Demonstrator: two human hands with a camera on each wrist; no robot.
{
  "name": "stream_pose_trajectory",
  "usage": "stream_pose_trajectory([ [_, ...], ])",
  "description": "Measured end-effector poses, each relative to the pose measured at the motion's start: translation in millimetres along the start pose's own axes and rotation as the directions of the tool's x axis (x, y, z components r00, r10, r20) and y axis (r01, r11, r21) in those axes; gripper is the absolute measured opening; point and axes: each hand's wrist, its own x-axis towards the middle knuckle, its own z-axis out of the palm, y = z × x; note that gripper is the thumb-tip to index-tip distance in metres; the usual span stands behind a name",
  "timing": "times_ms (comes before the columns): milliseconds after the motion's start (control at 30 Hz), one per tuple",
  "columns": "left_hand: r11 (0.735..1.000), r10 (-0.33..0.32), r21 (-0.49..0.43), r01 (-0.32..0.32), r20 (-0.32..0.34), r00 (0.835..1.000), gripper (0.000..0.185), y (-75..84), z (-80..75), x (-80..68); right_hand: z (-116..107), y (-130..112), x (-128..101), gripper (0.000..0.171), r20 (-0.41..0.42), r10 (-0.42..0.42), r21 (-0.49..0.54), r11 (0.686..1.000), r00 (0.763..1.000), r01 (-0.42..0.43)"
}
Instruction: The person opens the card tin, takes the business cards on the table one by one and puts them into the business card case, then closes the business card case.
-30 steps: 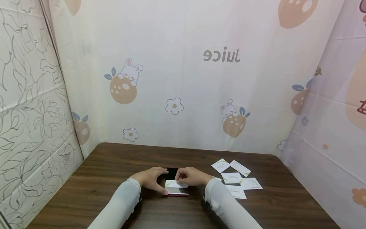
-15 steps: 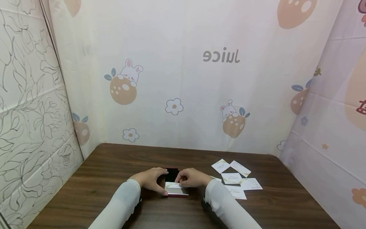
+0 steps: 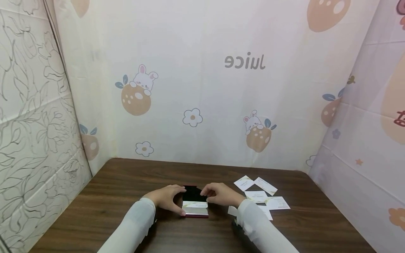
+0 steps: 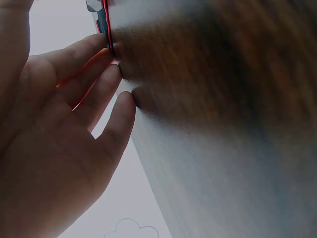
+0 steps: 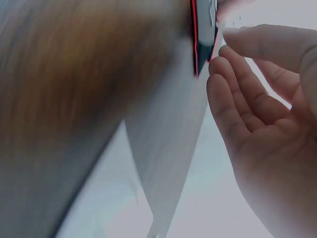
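Note:
An opened business card case (image 3: 191, 194) with a black inside and red edges lies on the table between the hands. White business cards (image 3: 195, 204) show in its near half, behind a silver band (image 3: 195, 211). My left hand (image 3: 166, 199) holds the case from the left side, thumb at the near corner and fingertips by the far part. My right hand (image 3: 222, 194) hovers at the case's right edge with fingers loosely bent and nothing between them. In the right wrist view, the case (image 5: 204, 29) stands just beyond the right fingertips (image 5: 216, 67).
Several loose business cards (image 3: 255, 196) lie spread on the brown wooden table (image 3: 126, 186) to the right. The right sleeve (image 3: 257, 218) partly covers the nearest ones. Patterned curtains (image 3: 202, 88) hang behind the table and at both sides.
My right hand has lifted off the card in the case and moved right and slightly away. The card now sits behind the band. My left hand stays put.

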Motion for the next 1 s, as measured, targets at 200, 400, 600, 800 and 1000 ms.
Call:
stream_pose_trajectory([
  [200, 1.0, 0.008, 0.001, -0.008, -0.004, 1.0, 0.092, -0.5, -1.1, -0.3, -16.8, 11.5, -16.2, 0.018, -0.017, 0.062, 0.011, 0.998, 0.998, -0.062],
  [400, 1.0, 0.006, 0.002, -0.006, -0.003, 1.0, 0.092, 0.0, -1.2, -1.3, -31.9, 23.1, -37.0, 0.023, -0.018, 0.113, 0.003, 0.994, 0.993, -0.113],
  [600, 1.0, 0.008, 0.003, -0.008, 0.001, 1.0, 0.091, 0.2, -0.5, -1.8, -41.8, 32.7, -57.3, 0.033, -0.066, 0.155, -0.052, 0.986, 0.986, -0.158],
  [800, 1.0, 0.021, 0.003, -0.021, -0.002, 1.0, 0.09, 2.0, -1.4, -3.5, -46.5, 43.2, -69.6, 0.044, -0.088, 0.182, -0.149, 0.97, 0.979, -0.194],
  [1000, 1.0, 0.017, 0.005, -0.017, -0.002, 1.0, 0.092, 2.2, -1.8, -3.5, -47.6, 49.5, -79.0, 0.057, -0.104, 0.228, -0.252, 0.935, 0.968, -0.248],
])
